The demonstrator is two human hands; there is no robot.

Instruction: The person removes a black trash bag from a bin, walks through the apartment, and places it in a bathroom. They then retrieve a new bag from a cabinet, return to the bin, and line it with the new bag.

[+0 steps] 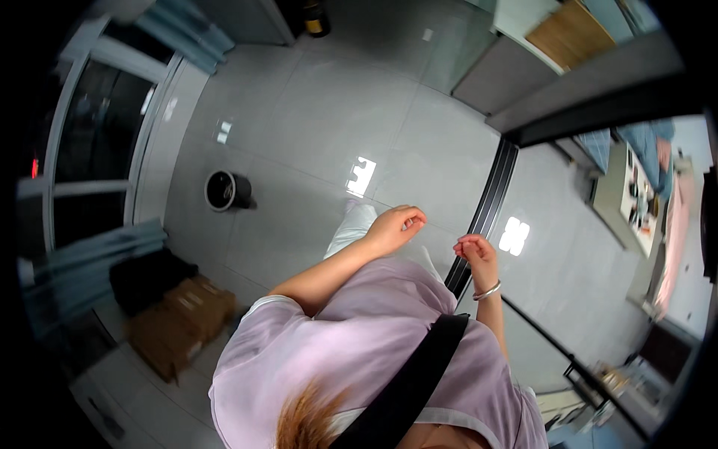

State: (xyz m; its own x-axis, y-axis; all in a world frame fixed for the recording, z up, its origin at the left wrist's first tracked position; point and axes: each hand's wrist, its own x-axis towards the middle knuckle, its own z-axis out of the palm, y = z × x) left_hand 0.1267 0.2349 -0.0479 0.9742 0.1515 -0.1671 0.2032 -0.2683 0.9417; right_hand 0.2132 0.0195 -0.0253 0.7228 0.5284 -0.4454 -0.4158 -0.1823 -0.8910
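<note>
My left hand (393, 228) is raised in front of my chest, its fingers curled in, and it holds nothing. My right hand (477, 254) hangs a little lower and to the right, with a silver bangle (488, 290) on the wrist. Its fingertips are bent together around nothing. The two hands are about a hand's width apart and touch no object. Below them are my pale lilac shirt (336, 352) and a black strap (419, 382) that crosses it. Under the hands lies glossy grey floor tile (314, 127).
A black round bucket (224, 191) stands on the floor to the left. Brown cardboard boxes (176, 322) and a black bag (146, 277) lie by a glass door with blue curtains (90, 150). A dark sliding-door track (486, 209) runs past my right hand. At far right stands a cluttered table (636, 198).
</note>
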